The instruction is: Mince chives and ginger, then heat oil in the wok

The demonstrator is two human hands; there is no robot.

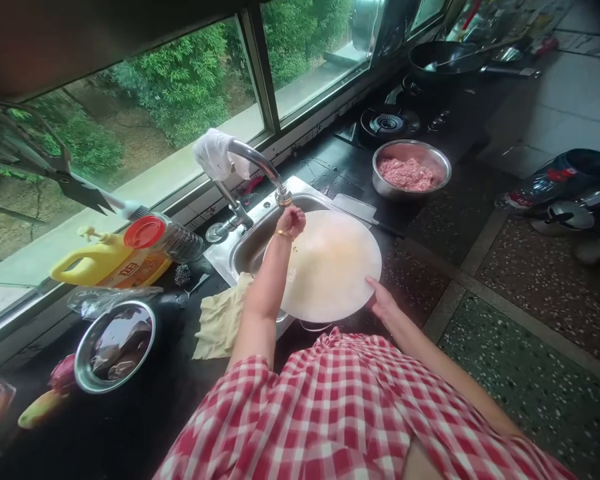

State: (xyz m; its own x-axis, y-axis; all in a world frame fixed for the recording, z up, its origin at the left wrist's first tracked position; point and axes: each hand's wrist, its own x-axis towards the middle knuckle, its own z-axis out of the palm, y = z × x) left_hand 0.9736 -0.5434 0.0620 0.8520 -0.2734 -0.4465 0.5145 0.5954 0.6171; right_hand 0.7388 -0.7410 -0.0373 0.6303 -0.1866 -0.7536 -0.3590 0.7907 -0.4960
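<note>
A large round white cutting board [330, 267] lies tilted over the steel sink [253, 250] and hides most of its basin. My right hand [381, 299] grips the board's right edge, with the fingers out of sight beneath it. Just below the spout of the faucet [283, 193], my left hand [291, 222] is closed, its fingers curled. Whether anything is inside those fingers cannot be seen. A white cloth [213, 155] is draped over the faucet's bend. Beside my left forearm, a beige cloth [220, 320] hangs at the sink's near left corner.
A cleaver [359, 207] lies right of the sink, near a steel bowl of minced meat [410, 175]. Behind them are a gas burner [386, 123] and a wok [445, 60]. To the left stand a yellow jug [95, 260], a red-lidded jar [150, 233] and a metal bowl [115, 347].
</note>
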